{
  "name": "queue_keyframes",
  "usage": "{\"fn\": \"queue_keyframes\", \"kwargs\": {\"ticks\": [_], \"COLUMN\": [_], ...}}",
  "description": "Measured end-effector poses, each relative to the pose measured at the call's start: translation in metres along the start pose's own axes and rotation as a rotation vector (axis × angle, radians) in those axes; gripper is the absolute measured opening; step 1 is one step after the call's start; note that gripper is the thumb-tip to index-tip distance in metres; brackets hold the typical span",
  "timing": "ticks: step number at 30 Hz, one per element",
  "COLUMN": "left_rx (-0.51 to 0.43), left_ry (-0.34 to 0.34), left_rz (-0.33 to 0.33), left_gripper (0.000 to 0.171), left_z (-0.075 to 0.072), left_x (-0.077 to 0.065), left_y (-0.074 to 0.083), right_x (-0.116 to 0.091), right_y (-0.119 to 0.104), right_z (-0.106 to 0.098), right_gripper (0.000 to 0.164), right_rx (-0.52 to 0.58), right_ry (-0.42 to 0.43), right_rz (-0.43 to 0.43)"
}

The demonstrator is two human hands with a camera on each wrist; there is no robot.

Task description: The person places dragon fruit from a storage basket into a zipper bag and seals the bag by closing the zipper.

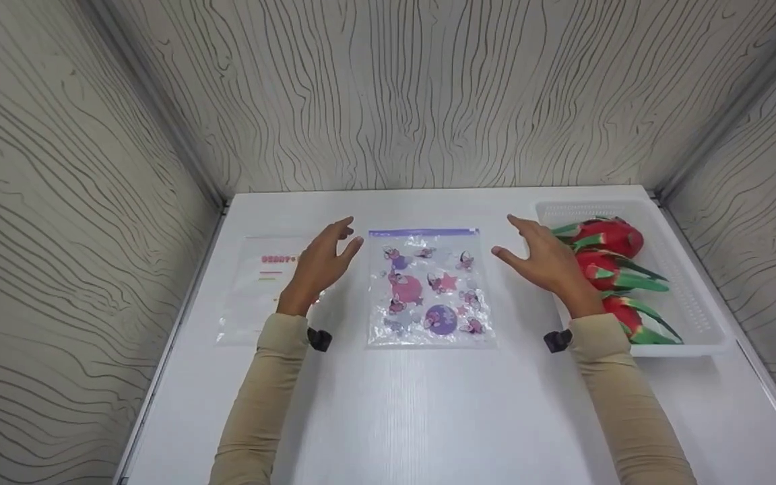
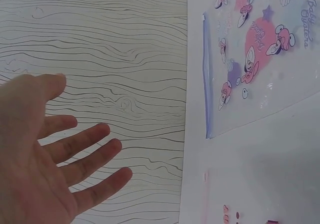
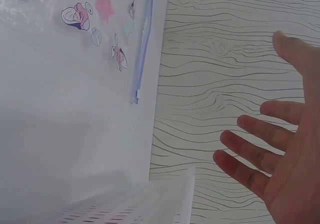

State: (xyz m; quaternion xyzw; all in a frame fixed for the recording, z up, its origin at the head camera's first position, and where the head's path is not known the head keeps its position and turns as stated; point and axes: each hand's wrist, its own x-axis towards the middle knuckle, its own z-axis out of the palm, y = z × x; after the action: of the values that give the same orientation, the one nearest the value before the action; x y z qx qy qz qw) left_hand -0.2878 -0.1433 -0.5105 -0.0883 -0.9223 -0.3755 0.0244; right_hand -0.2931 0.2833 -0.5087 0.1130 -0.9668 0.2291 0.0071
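Between the two hands a clear zip bag (image 1: 422, 289) with pink and purple cartoon prints lies flat on the white table, its purple zip strip (image 1: 423, 233) toward the back. My left hand (image 1: 320, 266) hovers with fingers spread, overlapping a second clear bag (image 1: 243, 296) with red lettering in the head view. On the other side, my right hand (image 1: 546, 263) is held up in the same way, holding nothing, near the left side of a white basket (image 1: 694, 296). Inside the basket lie red dragon fruits (image 1: 610, 239) with green scales, partly hidden by the right hand and sleeve.
Wood-grain panels (image 1: 401, 94) enclose the white table (image 1: 388, 411) at the back and both sides. The basket has raised, slotted walls and stands along the table's right edge. A dark wrist camera (image 1: 319, 339) sits at the left cuff, another (image 1: 557, 341) at the right.
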Motion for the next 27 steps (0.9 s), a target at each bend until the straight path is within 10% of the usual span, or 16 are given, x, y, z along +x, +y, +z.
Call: {"fn": "queue_keyframes", "kwargs": {"ticks": [27], "left_rx": [-0.033], "left_ry": [0.006], "left_rz": [-0.020], "left_gripper": [0.052], "left_z": [0.021], "left_x": [-0.007], "left_y": [-0.011], "right_x": [-0.004], "right_y": [-0.007], "right_z": [0.022], "right_gripper": [0.087], "right_rx": [0.075], "right_ry": [-0.038], "right_rz": [0.003]}}
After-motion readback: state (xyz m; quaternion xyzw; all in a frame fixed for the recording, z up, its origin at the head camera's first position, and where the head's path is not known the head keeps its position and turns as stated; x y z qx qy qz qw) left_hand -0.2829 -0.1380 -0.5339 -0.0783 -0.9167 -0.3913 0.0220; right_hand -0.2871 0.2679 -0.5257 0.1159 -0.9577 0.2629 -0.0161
